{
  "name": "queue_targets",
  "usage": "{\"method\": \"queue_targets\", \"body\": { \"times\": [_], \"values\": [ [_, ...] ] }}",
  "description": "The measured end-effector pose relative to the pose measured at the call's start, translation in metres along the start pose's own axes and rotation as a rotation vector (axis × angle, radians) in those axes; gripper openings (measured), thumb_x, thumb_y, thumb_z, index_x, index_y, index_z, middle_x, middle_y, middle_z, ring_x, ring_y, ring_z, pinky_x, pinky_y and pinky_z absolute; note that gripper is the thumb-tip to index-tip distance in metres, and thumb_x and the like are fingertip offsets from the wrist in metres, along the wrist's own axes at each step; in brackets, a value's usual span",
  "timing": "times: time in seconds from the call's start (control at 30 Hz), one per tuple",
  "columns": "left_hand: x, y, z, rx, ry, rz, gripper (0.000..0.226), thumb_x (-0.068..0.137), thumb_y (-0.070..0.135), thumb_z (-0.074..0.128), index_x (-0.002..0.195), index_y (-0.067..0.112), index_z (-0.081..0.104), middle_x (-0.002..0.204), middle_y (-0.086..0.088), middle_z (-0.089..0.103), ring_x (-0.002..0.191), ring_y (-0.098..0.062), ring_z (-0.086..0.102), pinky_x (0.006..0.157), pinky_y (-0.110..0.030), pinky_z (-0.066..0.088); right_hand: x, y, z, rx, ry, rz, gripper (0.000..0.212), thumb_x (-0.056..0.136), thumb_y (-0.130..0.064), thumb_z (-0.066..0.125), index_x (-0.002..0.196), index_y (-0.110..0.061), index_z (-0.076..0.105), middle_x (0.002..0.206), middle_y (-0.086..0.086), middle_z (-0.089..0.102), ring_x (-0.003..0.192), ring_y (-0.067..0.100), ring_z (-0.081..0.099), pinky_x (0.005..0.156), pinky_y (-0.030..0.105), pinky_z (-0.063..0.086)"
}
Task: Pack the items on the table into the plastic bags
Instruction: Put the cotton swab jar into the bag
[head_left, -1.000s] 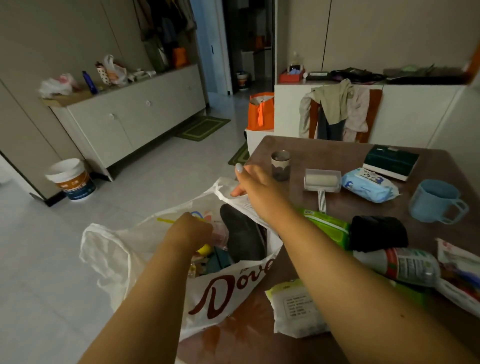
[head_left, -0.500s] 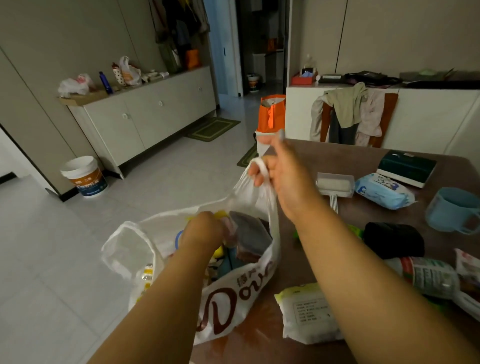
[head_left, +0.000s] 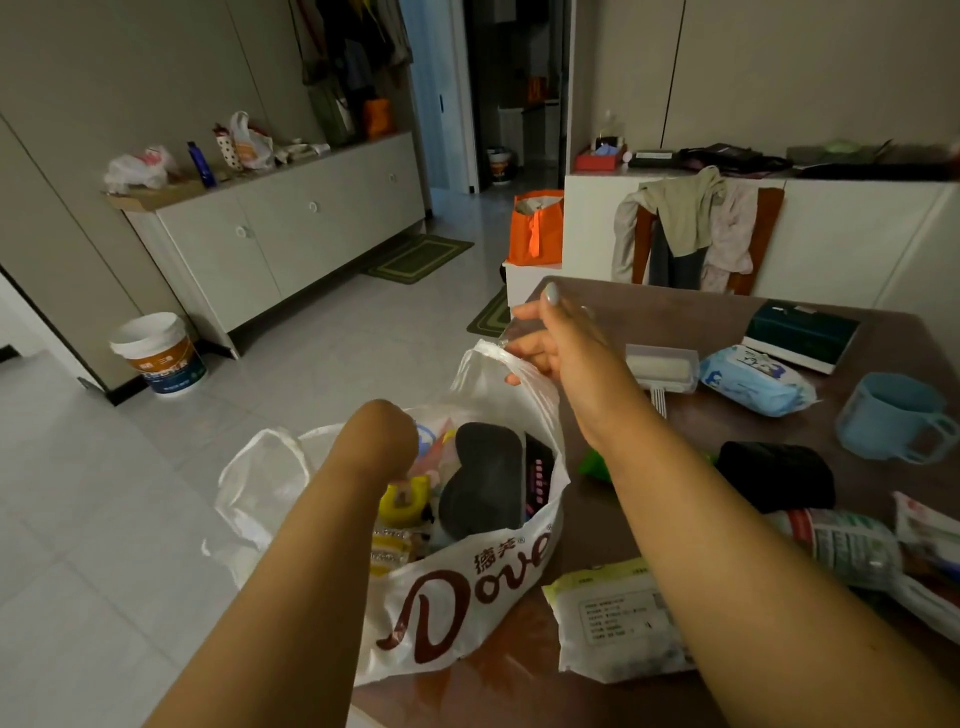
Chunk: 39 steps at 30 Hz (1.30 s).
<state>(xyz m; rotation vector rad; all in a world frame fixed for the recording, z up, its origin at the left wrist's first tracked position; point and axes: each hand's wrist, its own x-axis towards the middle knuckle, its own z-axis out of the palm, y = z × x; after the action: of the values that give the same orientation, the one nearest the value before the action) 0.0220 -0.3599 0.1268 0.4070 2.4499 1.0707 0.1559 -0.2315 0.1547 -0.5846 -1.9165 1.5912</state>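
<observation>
Up at the table's near-left corner, the right hand (head_left: 561, 343) pinches one handle of the white plastic bag (head_left: 467, 597) between thumb and curled fingers and holds it raised, with the forefinger sticking up. Lower down, the left hand (head_left: 387, 441) is bent at the wrist and dips into the bag's open mouth; its fingers are hidden behind the wrist, so I cannot tell whether they grip anything.

The bag, printed with brown lettering, sags over the edge of the brown table (head_left: 675, 312), its other handle drooping toward the floor. Inside it lie a dark eye mask (head_left: 483, 483), a yellow item (head_left: 402, 501) just beside the left hand, and a dark packet with pink print (head_left: 537, 478) against the bag's right wall.

On the table, a white wipes pack (head_left: 613, 623) lies just beside the bag, partly under the right forearm. Farther right are a green packet (head_left: 592, 462), a black folded cloth (head_left: 774, 480) and a bottle with a red and green label (head_left: 841, 545) lying on its side. Beyond the right hand sit a lint roller (head_left: 660, 369), a blue wipes pack (head_left: 753, 379), a dark green box (head_left: 800, 332) and a blue mug (head_left: 888, 415).
</observation>
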Motion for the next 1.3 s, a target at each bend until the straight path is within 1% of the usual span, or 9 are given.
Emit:
{"method": "queue_targets", "body": {
  "times": [0.1,0.13,0.23,0.33,0.47,0.67,0.83,1.2,1.3],
  "values": [
    [-0.007,0.014,-0.013,0.424,-0.064,0.176,0.052,0.092,0.027,0.056,0.138,0.007,0.044,0.136,-0.007,0.054,0.123,-0.021,0.051,0.105,-0.032,0.038,0.002,0.001,0.001,-0.024,-0.016,-0.02,0.057,0.094,-0.062,0.023,0.119,-0.024,0.057,0.094,0.001,0.073,0.092,0.019,0.069,0.092,0.044,0.051],
    [-0.011,0.026,-0.017,0.287,-0.113,0.17,0.051,0.092,0.025,0.056,0.138,0.007,0.044,0.136,-0.007,0.054,0.125,-0.022,0.051,0.104,-0.033,0.041,0.002,0.001,0.001,-0.023,-0.028,-0.024,0.057,0.094,-0.061,0.022,0.12,-0.023,0.057,0.094,0.002,0.073,0.091,0.02,0.069,0.091,0.042,0.052],
    [-0.01,0.058,-0.031,0.043,-0.047,0.113,0.034,0.096,0.01,0.047,0.13,0.003,0.051,0.129,-0.015,0.059,0.115,-0.028,0.059,0.075,-0.031,0.055,0.005,-0.003,-0.002,-0.028,-0.055,-0.039,0.056,0.097,-0.056,0.022,0.121,-0.02,0.057,0.094,0.005,0.072,0.088,0.022,0.069,0.087,0.039,0.054],
    [-0.002,0.079,-0.035,-0.008,-0.107,0.054,0.033,0.098,0.012,0.046,0.13,0.003,0.051,0.129,-0.017,0.058,0.115,-0.029,0.057,0.088,-0.037,0.053,0.01,-0.007,-0.006,-0.052,-0.11,-0.043,0.06,0.093,-0.061,0.022,0.12,-0.021,0.057,0.093,0.005,0.072,0.087,0.022,0.07,0.087,0.039,0.054],
    [0.008,0.103,-0.031,0.006,-0.09,0.062,0.026,0.096,0.018,0.051,0.116,0.002,0.057,0.118,-0.016,0.063,0.094,-0.023,0.06,0.073,-0.033,0.052,0.019,-0.004,-0.012,-0.06,-0.194,-0.05,0.061,0.094,-0.061,0.021,0.123,-0.018,0.053,0.094,0.006,0.071,0.087,0.02,0.069,0.089,0.037,0.051],
    [0.042,0.132,-0.017,0.085,-0.091,0.124,0.028,0.096,0.023,0.052,0.114,0.002,0.058,0.109,-0.013,0.065,0.083,-0.019,0.062,0.059,-0.027,0.053,0.065,0.027,-0.043,0.067,0.042,0.108,0.057,0.099,-0.051,0.024,0.111,-0.011,0.062,0.083,0.006,0.07,0.066,0.012,0.066,0.062,0.022,0.044],
    [0.092,0.143,0.017,0.273,-0.188,0.175,0.034,0.092,0.031,0.058,0.111,0.002,0.056,0.104,-0.011,0.064,0.081,-0.019,0.063,0.06,-0.028,0.054,0.111,0.072,-0.06,0.066,0.206,0.33,0.053,0.1,-0.048,0.029,0.108,-0.007,0.062,0.082,0.01,0.068,0.073,0.022,0.064,0.075,0.034,0.049],
    [0.23,0.114,0.107,0.798,-0.359,0.389,0.102,0.069,0.039,0.08,0.149,0.027,0.019,0.152,-0.013,0.03,0.134,-0.036,0.038,0.108,-0.047,0.036,0.199,0.164,-0.026,-0.002,0.259,0.641,0.046,0.101,-0.044,0.03,0.073,-0.012,0.05,0.074,0.01,0.059,0.059,0.018,0.052,0.056,0.024,0.039],
    [0.256,0.101,0.133,0.76,-0.386,0.321,0.115,0.063,0.039,0.084,0.15,0.026,0.009,0.152,-0.015,0.027,0.134,-0.038,0.036,0.107,-0.047,0.037,0.209,0.187,-0.021,0.114,0.401,0.617,0.031,0.094,-0.037,0.052,0.092,-0.007,0.059,0.08,0.011,0.061,0.066,0.02,0.057,0.055,0.026,0.044]
  ]
}}
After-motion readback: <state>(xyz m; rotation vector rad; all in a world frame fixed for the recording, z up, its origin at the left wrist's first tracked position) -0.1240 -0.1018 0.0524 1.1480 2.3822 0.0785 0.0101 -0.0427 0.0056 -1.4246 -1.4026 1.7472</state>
